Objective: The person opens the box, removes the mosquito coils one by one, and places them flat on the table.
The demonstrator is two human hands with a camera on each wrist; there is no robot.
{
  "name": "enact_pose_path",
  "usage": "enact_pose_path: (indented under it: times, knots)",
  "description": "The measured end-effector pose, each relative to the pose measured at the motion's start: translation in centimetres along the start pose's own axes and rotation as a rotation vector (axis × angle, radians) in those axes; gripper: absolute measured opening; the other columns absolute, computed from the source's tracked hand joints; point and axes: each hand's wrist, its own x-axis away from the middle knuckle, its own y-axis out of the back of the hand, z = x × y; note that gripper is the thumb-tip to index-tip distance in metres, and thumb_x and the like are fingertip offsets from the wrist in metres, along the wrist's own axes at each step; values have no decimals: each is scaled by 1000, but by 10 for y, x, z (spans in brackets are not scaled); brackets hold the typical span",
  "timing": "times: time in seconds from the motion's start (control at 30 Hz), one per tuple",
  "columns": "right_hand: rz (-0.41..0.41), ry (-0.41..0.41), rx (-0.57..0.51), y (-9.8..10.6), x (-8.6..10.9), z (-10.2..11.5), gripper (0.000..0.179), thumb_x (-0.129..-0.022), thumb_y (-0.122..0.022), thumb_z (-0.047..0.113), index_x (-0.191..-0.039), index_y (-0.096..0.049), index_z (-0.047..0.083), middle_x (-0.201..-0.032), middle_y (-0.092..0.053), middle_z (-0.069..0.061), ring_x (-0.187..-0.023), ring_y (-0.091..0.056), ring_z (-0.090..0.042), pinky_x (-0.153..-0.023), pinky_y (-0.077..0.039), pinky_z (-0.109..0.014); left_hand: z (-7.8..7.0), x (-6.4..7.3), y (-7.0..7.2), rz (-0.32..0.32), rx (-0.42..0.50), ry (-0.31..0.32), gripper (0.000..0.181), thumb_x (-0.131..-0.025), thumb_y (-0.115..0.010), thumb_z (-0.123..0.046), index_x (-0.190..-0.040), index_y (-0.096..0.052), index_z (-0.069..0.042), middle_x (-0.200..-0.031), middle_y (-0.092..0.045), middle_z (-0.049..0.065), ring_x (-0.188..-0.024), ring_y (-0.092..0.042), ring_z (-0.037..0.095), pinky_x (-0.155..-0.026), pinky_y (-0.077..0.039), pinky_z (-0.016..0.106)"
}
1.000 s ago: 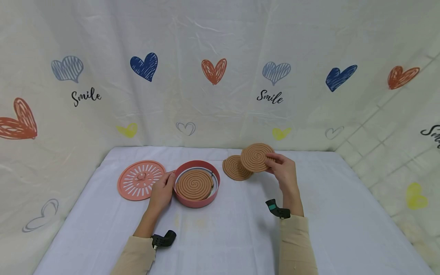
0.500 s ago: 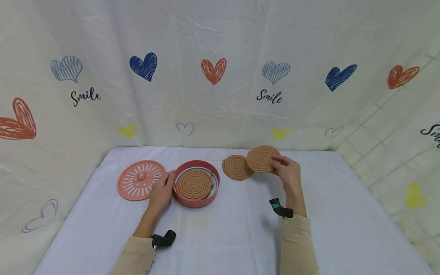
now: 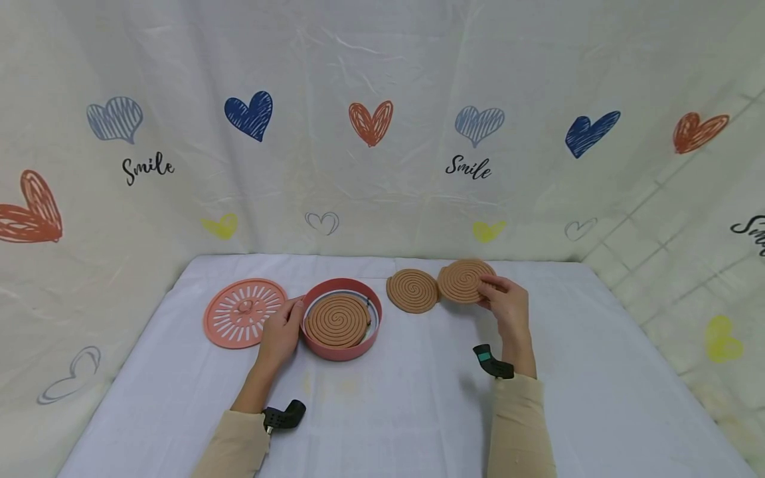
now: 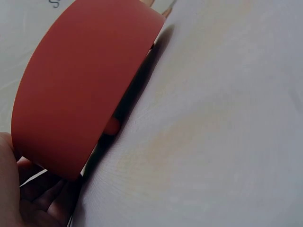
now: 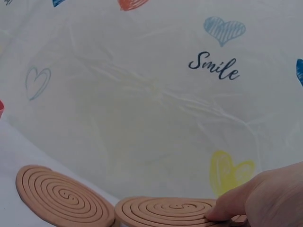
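My left hand grips a round red mosquito coil box by its left side. In the left wrist view, the thumb is against the box wall and the other fingers lie lower, partly in shadow. A brown mosquito coil lies inside the box. My right hand pinches the right edge of another mosquito coil, thumb on top. This coil is beside a flat-lying coil, their edges close together, as the right wrist view also shows.
A salmon-pink slotted lid with a small raised middle lies left of the box, partly behind my left hand. A white cloth covers the table. Behind it hangs a pale curtain printed with hearts and words.
My right hand has moved right and slightly lower with its mosquito coil, which no longer overlaps the flat-lying one. The left hand and the box have stayed in place.
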Motion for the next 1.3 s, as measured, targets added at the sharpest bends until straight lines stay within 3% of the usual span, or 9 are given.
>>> enact_pose_path:
  times: [0.3, 0.87, 1.3]
  knots:
    - [-16, -37, -9, 5, -2, -4, 34, -96, -65, 10, -130, -64, 3, -99, -63, 3, -78, -65, -6, -69, -59, -18, -1, 0, 1, 0, 2, -2, 53, -106, -38, -47, -140, -58, -11, -140, -62, 13, -138, -52, 29, -114, -42, 51]
    - [-51, -100, 27, 3, -9, -17, 33, -98, -62, 11, -131, -63, 6, -117, -60, -5, -82, -61, -7, -73, -59, -21, -2, 1, 1, 0, -2, -2, 52, -106, -39, -46, -139, -59, -11, -139, -63, 13, -137, -53, 29, -114, -41, 51]
    - [-59, -118, -7, 1, -12, -24, 35, -99, -61, 10, -134, -62, 5, -124, -59, -6, -87, -60, -6, -74, -58, -19, 0, 0, 1, 3, -5, 4, 52, -106, -39, -48, -139, -59, -12, -139, -62, 12, -137, -53, 29, -114, -42, 51]
